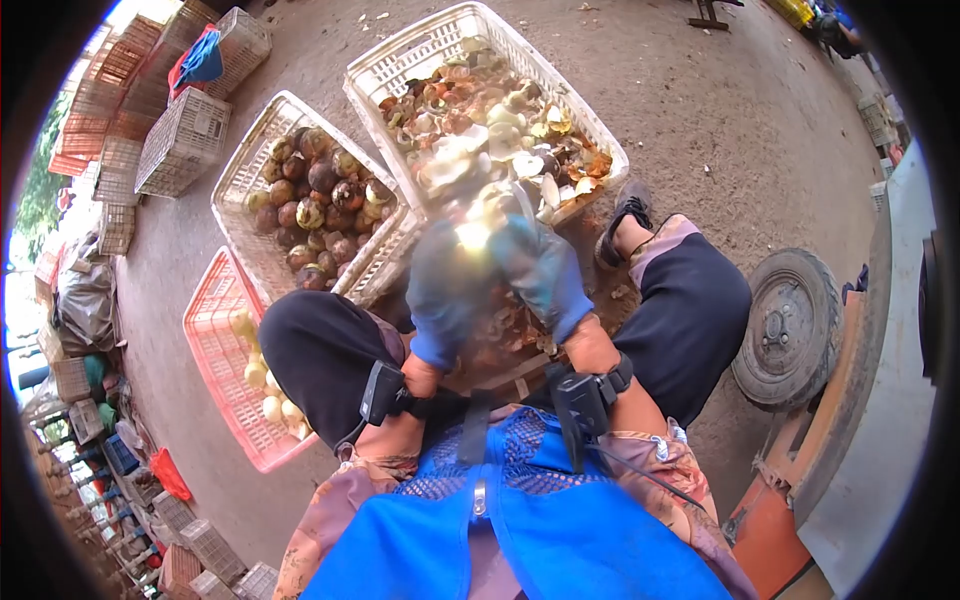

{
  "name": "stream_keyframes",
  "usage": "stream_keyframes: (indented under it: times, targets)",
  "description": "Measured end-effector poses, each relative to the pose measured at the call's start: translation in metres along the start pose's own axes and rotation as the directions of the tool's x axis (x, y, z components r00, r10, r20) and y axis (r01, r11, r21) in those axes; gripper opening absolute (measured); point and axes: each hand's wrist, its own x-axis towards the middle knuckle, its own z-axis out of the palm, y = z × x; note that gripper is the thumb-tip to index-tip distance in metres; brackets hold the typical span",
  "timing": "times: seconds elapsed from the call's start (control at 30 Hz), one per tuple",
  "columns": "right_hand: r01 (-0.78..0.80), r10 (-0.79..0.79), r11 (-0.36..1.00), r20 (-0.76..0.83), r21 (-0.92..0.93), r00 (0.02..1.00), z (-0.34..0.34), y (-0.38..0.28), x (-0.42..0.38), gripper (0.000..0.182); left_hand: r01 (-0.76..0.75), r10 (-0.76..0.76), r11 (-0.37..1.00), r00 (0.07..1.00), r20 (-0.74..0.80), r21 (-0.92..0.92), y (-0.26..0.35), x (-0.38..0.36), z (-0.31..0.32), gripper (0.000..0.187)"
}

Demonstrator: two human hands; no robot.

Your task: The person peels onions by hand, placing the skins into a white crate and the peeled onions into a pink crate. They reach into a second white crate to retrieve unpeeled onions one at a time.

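Observation:
My left hand [447,270], in a blue and dark glove, is beside my right hand [530,255], gloved alike, between my knees. Both are at the near edge of a white crate of peels and shell pieces [490,125]. A bright glare and blur cover their fingers, so what they hold is hidden. Left of them stands a white crate of brown round fruits or nuts [318,190]. A pink crate [213,350] with pale peeled pieces [257,374] lies beyond my left knee.
Stacked crates [183,143] stand at the upper left, one with a blue and red cloth [200,60]. A wheel [787,328] and a grey metal panel [880,400] are to the right. Peel scraps lie under my hands.

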Motion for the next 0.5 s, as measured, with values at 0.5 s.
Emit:
stream_keyframes:
  times: [0.5]
  targets:
    - [-0.303,0.186,0.836,-0.282,-0.457,0.941,0.000,0.009,0.009,0.030,0.331,-0.338,0.899,0.941,0.024,-0.286,0.034,-0.002,0.006,0.060]
